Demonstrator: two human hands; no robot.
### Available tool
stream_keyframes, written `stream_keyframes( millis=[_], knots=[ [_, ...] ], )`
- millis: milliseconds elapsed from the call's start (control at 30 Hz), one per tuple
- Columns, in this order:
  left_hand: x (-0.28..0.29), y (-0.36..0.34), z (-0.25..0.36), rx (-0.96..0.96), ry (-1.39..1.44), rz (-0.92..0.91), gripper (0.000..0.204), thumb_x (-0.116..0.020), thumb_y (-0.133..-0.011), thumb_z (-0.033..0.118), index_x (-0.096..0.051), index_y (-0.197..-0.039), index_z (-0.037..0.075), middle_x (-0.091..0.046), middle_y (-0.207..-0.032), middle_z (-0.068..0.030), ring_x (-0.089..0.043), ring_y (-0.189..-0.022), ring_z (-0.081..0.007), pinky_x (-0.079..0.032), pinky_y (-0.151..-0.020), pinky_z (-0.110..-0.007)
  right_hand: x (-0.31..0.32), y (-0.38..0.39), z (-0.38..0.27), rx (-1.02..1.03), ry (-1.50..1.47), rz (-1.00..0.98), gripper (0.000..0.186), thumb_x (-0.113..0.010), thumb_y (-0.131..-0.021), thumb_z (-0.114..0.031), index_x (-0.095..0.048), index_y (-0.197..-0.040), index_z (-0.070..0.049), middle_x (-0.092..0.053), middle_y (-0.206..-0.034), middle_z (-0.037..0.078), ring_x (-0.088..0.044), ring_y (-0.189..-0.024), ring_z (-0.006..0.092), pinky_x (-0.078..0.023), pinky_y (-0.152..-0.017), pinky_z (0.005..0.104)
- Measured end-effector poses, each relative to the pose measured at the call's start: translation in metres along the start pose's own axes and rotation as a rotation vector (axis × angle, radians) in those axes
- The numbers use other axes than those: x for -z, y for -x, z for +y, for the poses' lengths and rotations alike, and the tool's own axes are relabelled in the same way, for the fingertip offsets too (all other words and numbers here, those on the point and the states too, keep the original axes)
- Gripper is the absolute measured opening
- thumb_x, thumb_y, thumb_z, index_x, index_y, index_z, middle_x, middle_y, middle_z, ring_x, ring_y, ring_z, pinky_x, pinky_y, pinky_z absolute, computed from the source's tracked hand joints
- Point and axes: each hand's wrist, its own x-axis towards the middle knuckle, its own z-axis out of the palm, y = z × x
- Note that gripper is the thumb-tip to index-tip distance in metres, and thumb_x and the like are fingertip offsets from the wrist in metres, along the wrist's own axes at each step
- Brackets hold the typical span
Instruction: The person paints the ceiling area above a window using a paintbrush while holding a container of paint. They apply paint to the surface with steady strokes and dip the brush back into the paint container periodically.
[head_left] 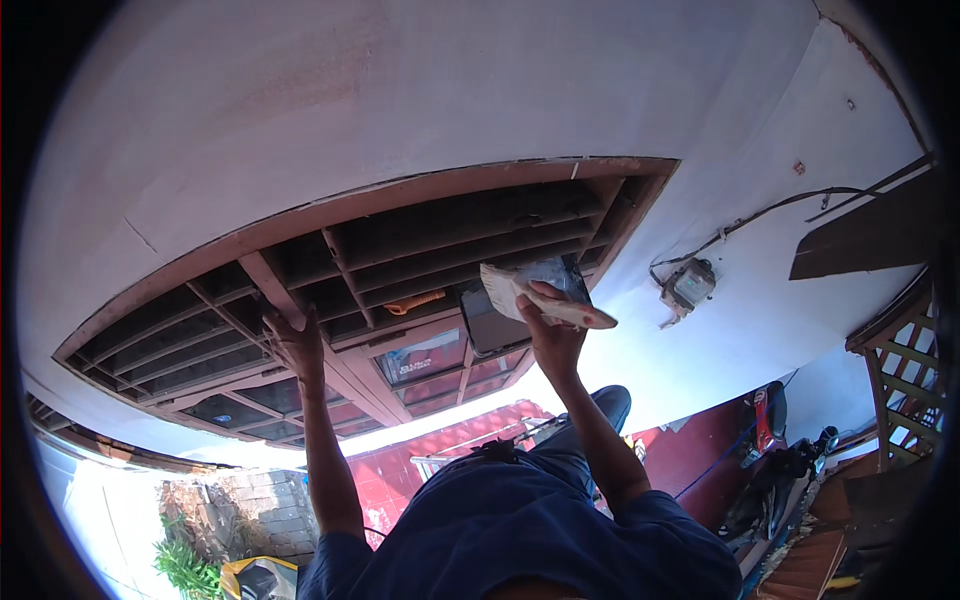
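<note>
Gripping a folded cloth (545, 295) tight in the right hand (553, 335), left hand (297, 347) clutching the window frame (345, 375); lose that grip and you'd probably fall.

Bright daylight, heavy fisheye warp.
White wall (420, 90) evenly lit, slightly washed out; louvred window frame (380, 270) dark in shade w/ glare patch lower left. Edges bend hard, black vignette at rim; centre fairly sharp.
</note>
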Motion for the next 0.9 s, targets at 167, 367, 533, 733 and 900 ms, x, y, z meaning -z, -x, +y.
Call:
stream_keyframes(
  millis=[167,367,533,733,900],
  knots=[
    [-0.003,-0.003,0.003,-0.004,0.007,-0.037,0.058,-0.078,-0.068,0.034,-0.044,-0.104,0.003,-0.056,-0.093,-0.0166,-0.053,-0.092,-0.0374,-0.04,-0.076,-0.049,0.075,0.008,0.054,-0.813,-0.443,0.219,0.032,-0.07,-0.081,-0.011,-0.058,-0.109,-0.004,-0.063,-0.099,0.006,-0.06,-0.09,0.0166,-0.047,-0.083,0.0292],
    [-0.012,-0.004,-0.009,0.019,-0.062,-0.112,0.063,-0.078,-0.066,0.04,-0.045,-0.107,0.004,-0.055,-0.092,-0.0157,-0.053,-0.092,-0.0361,-0.041,-0.078,-0.049,0.101,0.019,0.085,-0.906,-0.74,0.308,0.037,-0.068,-0.082,-0.008,-0.049,-0.113,0.0,-0.057,-0.109,0.011,-0.055,-0.105,0.021,-0.05,-0.088,0.0341],
    [-0.011,-0.004,-0.014,-0.067,-0.002,-0.035,0.061,-0.078,-0.066,0.042,-0.047,-0.104,0.004,-0.055,-0.091,-0.0153,-0.053,-0.088,-0.0357,-0.041,-0.077,-0.048,0.091,0.022,0.083,-0.909,-0.945,0.275,0.032,-0.067,-0.083,-0.009,-0.05,-0.107,0.002,-0.057,-0.107,0.014,-0.06,-0.097,0.0244,-0.053,-0.088,0.0361],
    [-0.012,-0.006,-0.013,-0.017,-0.104,-0.066,0.066,-0.08,-0.064,0.046,-0.052,-0.106,0.002,-0.061,-0.094,-0.0133,-0.059,-0.093,-0.0308,-0.044,-0.082,-0.044,0.091,0.029,0.081,-0.978,-0.861,0.221,0.028,-0.064,-0.084,-0.009,-0.053,-0.108,0.001,-0.058,-0.106,0.014,-0.06,-0.097,0.0232,-0.055,-0.083,0.0364],
    [-0.015,-0.008,-0.018,-0.057,-0.115,-0.031,0.066,-0.081,-0.063,0.046,-0.051,-0.102,0.001,-0.061,-0.09,-0.0133,-0.059,-0.09,-0.0307,-0.045,-0.08,-0.043,0.086,0.045,0.076,-0.885,-0.804,0.097,0.031,-0.065,-0.084,-0.011,-0.054,-0.111,-0.001,-0.058,-0.105,0.012,-0.059,-0.099,0.0214,-0.053,-0.086,0.0346]
  ],
)
